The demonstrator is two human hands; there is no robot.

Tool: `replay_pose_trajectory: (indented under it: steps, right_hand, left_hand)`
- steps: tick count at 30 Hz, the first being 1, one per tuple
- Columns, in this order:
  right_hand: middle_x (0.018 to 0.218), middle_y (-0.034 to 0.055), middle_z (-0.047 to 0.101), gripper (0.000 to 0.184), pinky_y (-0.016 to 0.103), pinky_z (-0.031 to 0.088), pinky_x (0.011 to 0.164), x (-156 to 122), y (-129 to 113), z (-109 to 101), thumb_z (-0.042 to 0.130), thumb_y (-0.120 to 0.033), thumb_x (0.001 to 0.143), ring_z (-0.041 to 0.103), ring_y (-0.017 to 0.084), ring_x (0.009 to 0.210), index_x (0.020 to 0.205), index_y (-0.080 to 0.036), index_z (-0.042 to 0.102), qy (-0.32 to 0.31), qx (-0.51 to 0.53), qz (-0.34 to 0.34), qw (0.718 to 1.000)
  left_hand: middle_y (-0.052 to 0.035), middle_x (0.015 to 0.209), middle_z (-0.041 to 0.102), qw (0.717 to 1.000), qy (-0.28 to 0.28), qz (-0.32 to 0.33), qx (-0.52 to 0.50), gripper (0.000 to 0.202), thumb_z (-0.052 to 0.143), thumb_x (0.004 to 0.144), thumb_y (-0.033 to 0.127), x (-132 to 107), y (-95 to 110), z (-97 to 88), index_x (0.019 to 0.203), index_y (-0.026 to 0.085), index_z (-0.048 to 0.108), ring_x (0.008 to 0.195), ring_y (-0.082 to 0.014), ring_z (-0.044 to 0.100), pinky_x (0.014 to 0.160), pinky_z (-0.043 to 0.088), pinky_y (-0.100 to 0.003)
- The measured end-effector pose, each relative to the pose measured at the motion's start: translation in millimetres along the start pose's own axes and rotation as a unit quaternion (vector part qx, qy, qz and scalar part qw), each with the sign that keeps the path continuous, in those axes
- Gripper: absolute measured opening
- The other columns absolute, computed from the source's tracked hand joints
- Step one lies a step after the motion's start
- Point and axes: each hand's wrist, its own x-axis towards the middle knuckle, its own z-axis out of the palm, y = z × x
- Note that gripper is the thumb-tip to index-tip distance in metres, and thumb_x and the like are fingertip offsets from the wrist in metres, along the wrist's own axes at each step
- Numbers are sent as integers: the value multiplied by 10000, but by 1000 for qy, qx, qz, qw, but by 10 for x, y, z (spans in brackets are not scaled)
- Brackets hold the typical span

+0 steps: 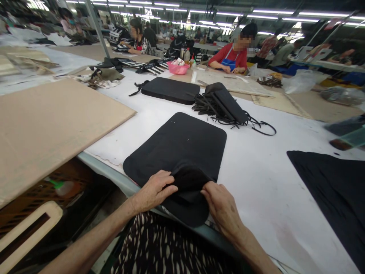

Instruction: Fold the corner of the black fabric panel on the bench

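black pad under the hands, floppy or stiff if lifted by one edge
Probably floppy: the black pad bunches into a fold where the left hand and right hand pinch its near edge. Likely light, since it looks thin. Flat, so it should not roll.

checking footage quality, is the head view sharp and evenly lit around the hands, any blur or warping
Head view: the left hand, right hand and black fabric piece are sharp under even ceiling strip lights, with soft shadows only; the wide-angle lens bows the white table, and the far right edge is smeared.
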Motion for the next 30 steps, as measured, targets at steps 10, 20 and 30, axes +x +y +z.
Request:
replay_pose_trajectory:
  steps: [10,20,30]
  right_hand:
    - [751,19,529,269,291,362,637,24,47,-82,350,-380,933,488,168,685,788,-198,485,33,40,76,996]
    - [985,43,534,121,322,429,752,-300,45,-80,554,-287,844,502,205,890,947,-225,548,-100,87,23,991]
    - [801,39,516,214,311,390,660,-204,-5,15,398,-252,922,476,184,752,760,-190,523,-91,35,25,995]
  left_hand:
    - [4,728,482,1000,2,-5,-25,271,463,901,302,16,3,7,668,164,452,770,-148,453,714,349,-241]
    - [22,614,368,999,22,-24,-29,376,369,928,307,51,-23,24,587,162,308,649,-132,387,638,301,-256]
    - [18,628,387,999,22,-17,-18,367,368,928,305,39,-5,31,591,166,330,676,-141,397,661,318,-270]
